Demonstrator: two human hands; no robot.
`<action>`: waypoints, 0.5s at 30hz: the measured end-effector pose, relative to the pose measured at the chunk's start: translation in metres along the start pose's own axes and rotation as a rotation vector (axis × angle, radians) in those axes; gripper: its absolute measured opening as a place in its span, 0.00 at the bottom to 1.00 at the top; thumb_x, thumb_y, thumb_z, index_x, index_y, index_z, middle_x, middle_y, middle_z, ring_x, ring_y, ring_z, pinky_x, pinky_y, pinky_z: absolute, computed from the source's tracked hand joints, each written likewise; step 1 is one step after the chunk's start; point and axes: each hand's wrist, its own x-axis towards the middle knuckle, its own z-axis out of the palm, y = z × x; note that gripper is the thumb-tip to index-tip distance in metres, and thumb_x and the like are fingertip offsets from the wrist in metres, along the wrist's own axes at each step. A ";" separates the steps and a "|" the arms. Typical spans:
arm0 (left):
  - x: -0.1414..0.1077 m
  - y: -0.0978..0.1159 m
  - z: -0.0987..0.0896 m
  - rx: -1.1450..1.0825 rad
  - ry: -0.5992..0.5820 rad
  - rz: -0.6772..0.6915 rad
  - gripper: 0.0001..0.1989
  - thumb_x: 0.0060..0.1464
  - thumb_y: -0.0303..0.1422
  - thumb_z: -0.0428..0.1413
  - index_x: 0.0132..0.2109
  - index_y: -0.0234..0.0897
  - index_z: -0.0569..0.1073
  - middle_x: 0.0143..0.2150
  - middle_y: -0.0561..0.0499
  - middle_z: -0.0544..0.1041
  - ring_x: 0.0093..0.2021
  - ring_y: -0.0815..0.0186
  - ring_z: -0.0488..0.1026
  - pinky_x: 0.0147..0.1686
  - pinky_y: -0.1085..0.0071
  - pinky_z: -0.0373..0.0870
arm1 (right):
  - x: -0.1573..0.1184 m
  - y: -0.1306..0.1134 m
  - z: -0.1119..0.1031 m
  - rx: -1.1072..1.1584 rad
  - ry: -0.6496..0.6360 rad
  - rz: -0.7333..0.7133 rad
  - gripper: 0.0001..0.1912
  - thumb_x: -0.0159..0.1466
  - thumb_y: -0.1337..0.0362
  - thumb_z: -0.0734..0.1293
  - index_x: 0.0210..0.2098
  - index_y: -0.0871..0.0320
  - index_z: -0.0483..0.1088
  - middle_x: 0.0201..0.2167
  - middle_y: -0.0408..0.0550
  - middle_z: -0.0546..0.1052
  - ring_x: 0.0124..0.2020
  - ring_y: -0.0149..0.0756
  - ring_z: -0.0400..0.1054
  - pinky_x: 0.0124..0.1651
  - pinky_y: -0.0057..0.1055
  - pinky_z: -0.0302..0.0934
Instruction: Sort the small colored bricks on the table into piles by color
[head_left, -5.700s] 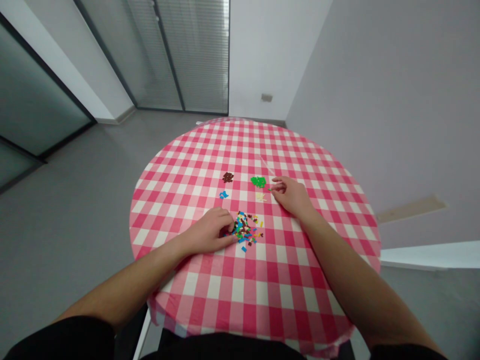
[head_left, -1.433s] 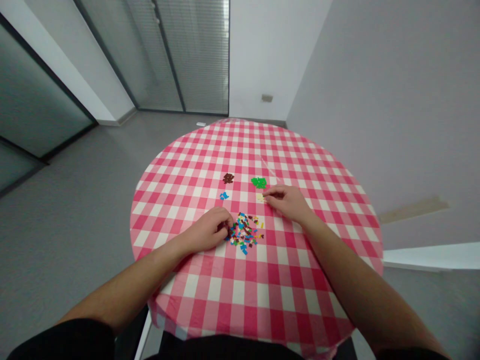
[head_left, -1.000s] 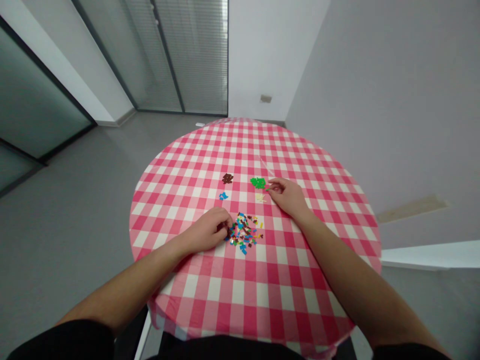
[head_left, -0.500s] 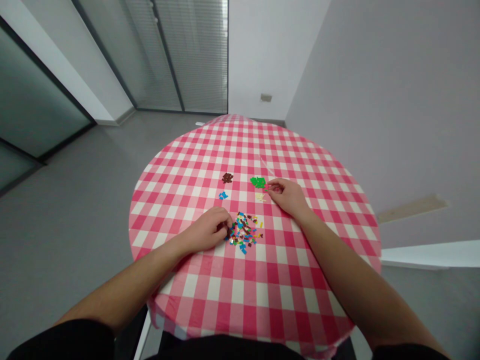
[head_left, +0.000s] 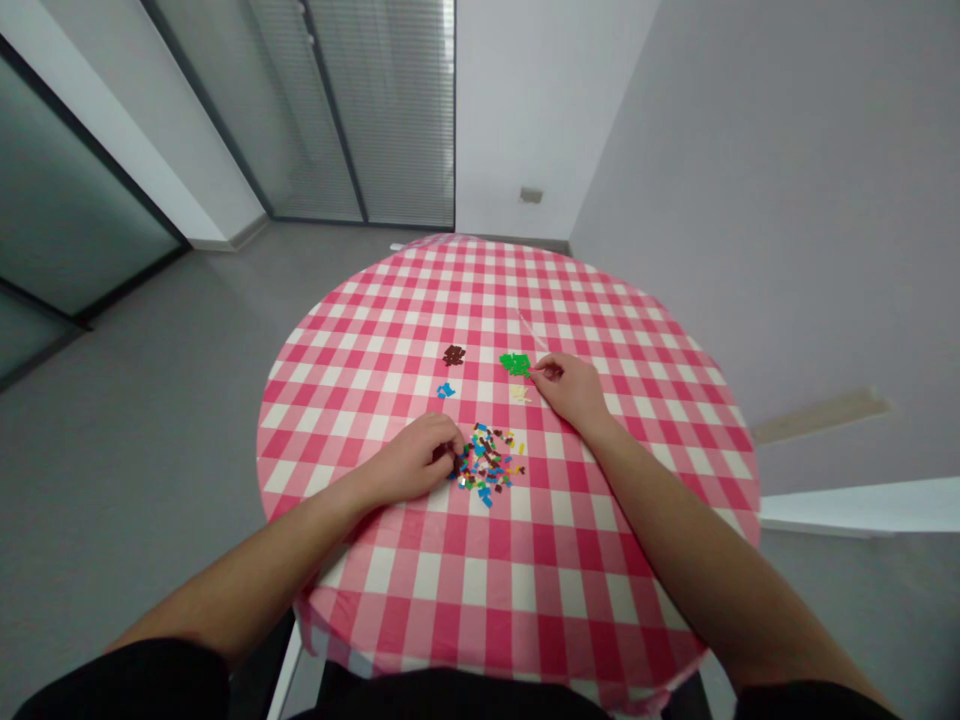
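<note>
A mixed heap of tiny coloured pieces [head_left: 491, 460], in blue, brown, green, yellow and white, lies on the checked tablecloth. At its left edge rests my left hand [head_left: 420, 457], fingers curled in against the pieces; whatever is in them is hidden. My right hand [head_left: 571, 390] is farther forward, thumb and forefinger pinched at the right edge of a pile of small green pieces [head_left: 515, 364]. A green piece seems to be at those fingertips. Just below that pile lie a few pale yellow pieces [head_left: 520, 394].
Left of the green pile is a dark brown pile [head_left: 454, 355], with a few blue pieces [head_left: 445, 390] nearer me. A red-and-white checked tablecloth [head_left: 465, 590] covers the round table. A wall [head_left: 787, 250] stands to the right, glass partitions [head_left: 375, 110] behind.
My right hand has shifted slightly up and left, its fingertips closing together at the green pile's edge. My left hand stays by the mixed heap.
</note>
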 end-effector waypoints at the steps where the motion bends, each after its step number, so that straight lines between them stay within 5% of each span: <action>1: 0.000 0.000 0.000 -0.002 -0.001 0.000 0.11 0.47 0.19 0.48 0.35 0.37 0.68 0.33 0.50 0.71 0.37 0.64 0.66 0.40 0.65 0.65 | -0.001 0.000 -0.001 -0.002 -0.021 -0.007 0.07 0.57 0.64 0.67 0.32 0.58 0.77 0.29 0.48 0.79 0.30 0.38 0.71 0.34 0.32 0.61; 15: -0.002 -0.002 0.000 -0.048 0.018 -0.053 0.12 0.46 0.18 0.48 0.36 0.37 0.68 0.35 0.51 0.71 0.38 0.64 0.68 0.41 0.66 0.66 | -0.005 0.000 -0.006 -0.139 -0.154 -0.145 0.14 0.59 0.68 0.63 0.40 0.58 0.80 0.34 0.51 0.79 0.35 0.39 0.71 0.38 0.33 0.62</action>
